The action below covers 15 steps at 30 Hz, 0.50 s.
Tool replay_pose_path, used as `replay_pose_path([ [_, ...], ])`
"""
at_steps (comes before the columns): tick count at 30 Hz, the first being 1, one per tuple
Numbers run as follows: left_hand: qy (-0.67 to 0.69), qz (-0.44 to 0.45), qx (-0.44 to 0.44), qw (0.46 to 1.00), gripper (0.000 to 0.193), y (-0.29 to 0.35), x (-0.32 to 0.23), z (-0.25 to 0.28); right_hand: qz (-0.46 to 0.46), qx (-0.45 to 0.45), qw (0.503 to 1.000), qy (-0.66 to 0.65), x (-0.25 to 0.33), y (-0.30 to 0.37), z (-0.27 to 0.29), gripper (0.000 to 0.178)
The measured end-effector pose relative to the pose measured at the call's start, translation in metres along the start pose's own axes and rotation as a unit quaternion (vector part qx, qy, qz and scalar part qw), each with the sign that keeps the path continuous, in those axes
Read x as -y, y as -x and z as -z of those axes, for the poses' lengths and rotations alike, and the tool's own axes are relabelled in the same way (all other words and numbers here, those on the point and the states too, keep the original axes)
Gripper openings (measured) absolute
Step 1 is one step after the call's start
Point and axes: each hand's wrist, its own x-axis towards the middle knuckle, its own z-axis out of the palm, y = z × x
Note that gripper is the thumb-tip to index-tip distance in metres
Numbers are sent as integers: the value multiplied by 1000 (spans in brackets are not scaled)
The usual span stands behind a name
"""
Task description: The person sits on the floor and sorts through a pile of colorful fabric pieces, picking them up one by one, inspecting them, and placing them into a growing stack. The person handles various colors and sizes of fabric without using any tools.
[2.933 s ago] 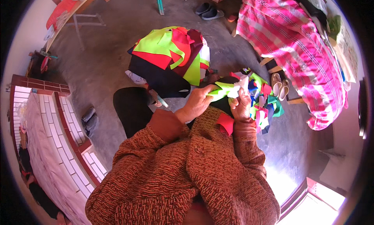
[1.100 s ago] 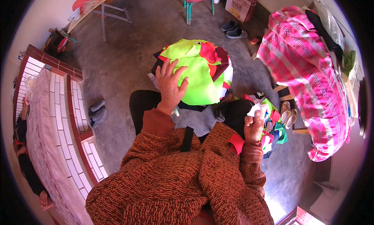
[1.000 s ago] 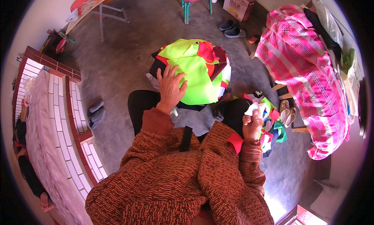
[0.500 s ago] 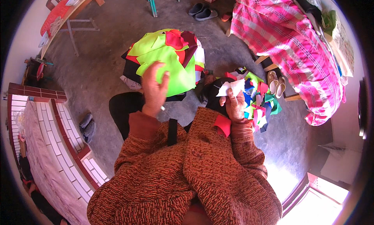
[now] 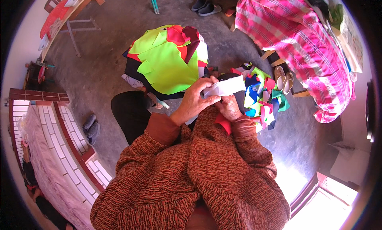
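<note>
Both hands meet in front of my chest on a small white strip of fabric (image 5: pixel 227 86). My left hand (image 5: pixel 193 101) pinches its left end with thumb and fingers. My right hand (image 5: pixel 227 106) grips it from below. Just ahead lies a big stack of cut cloth (image 5: pixel 169 62), neon green on top with red and dark layers. To the right of my hands sits a heap of small coloured scraps (image 5: pixel 264 96) on the floor. My rust-brown knitted sleeves fill the lower part of the view.
A bed under a pink checked blanket (image 5: pixel 298 39) runs along the right. Pale sandals (image 5: pixel 283 79) lie beside it, dark shoes (image 5: pixel 205 6) at the top. A wooden table (image 5: pixel 65 21) stands top left, a tiled low wall (image 5: pixel 59 134) on the left, grey shoes (image 5: pixel 90 126) beside it.
My left hand left the neon green stack and came back to my right hand. Both hands now hold the white strip that the right hand held alone.
</note>
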Motion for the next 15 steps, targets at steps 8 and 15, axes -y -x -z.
replay_pose_path([
  [8, 158, 155, -11, 975, 16, 0, 0, 34, -202, 82, 971, -93, 3, 2, 3, 71],
  [15, 320, 207, 0, 925, 35, -1, -16, 68, -170, -24, 952, -252, 12, -4, 9, 64],
])
